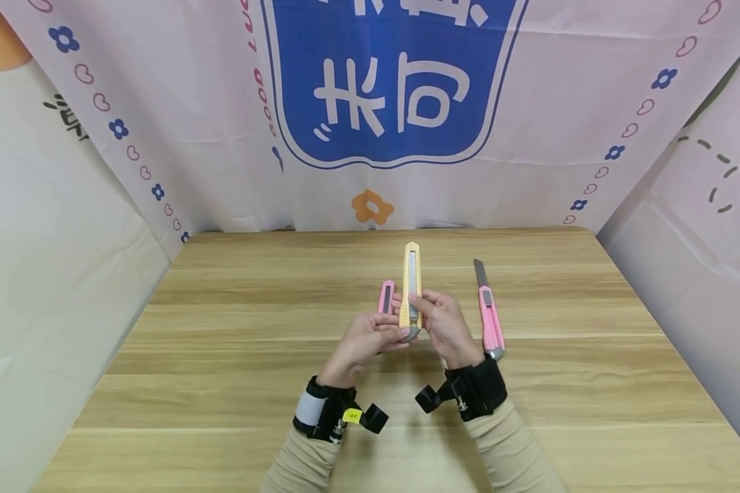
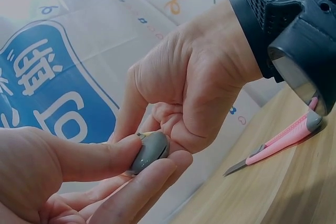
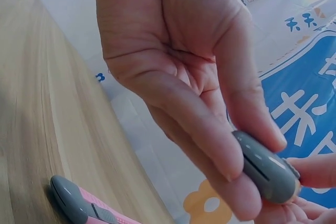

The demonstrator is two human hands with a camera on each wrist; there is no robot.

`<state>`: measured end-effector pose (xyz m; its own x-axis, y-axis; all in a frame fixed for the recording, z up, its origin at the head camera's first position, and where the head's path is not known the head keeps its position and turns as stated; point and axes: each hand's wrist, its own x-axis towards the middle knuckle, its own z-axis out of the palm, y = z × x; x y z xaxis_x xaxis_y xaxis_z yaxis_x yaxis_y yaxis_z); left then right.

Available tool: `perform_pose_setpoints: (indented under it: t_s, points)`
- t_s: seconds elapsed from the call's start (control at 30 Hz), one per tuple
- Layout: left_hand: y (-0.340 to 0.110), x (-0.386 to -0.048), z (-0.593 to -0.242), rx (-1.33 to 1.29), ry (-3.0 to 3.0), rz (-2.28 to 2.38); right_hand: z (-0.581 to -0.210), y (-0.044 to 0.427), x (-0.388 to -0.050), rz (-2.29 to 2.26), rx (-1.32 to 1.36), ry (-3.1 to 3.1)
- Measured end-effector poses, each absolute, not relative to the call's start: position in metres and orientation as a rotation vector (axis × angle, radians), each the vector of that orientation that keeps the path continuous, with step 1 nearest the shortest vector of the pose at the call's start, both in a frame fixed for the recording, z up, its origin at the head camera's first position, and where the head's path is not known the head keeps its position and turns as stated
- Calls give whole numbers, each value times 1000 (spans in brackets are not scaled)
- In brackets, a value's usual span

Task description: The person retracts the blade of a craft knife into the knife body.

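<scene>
A yellow utility knife [image 1: 412, 267] stands up between both hands, its grey end cap [image 2: 150, 153] lowest; no blade shows past its tip. The left hand [image 1: 370, 337] pinches that end between thumb and fingers, clearly seen too as the left hand [image 3: 194, 77] in the right wrist view. My right hand [image 1: 447, 325] grips the knife's right side, thumb on the slider area. Behind the left fingers lies a pink knife [image 1: 386, 298], partly hidden. Another pink knife [image 1: 492, 320], right of the right hand, has its blade [image 1: 480, 272] out.
The wooden table [image 1: 222, 383] reaches back to a white printed cloth [image 1: 185, 137] with a blue emblem. More cloth hangs along the left and right sides. Black bands with small camera mounts circle both wrists.
</scene>
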<state>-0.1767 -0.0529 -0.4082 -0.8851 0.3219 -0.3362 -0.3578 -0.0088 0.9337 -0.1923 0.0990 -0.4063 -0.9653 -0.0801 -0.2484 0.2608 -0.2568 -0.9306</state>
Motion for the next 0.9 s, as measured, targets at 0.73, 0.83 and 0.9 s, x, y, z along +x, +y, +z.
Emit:
perform_pose_setpoints:
  t_s: [0.73,0.83,0.9]
  points:
    - [-55,-178,-408,-42,1821,1941,-405,98,-190,-2348,143,1749]
    - [-55,-178,-408,-44,1817,1944,-405,98,-190,-2352,136,1738]
    - [-55,-178,-407,-45,1814,1942,-405,98,-190,-2351,136,1739]
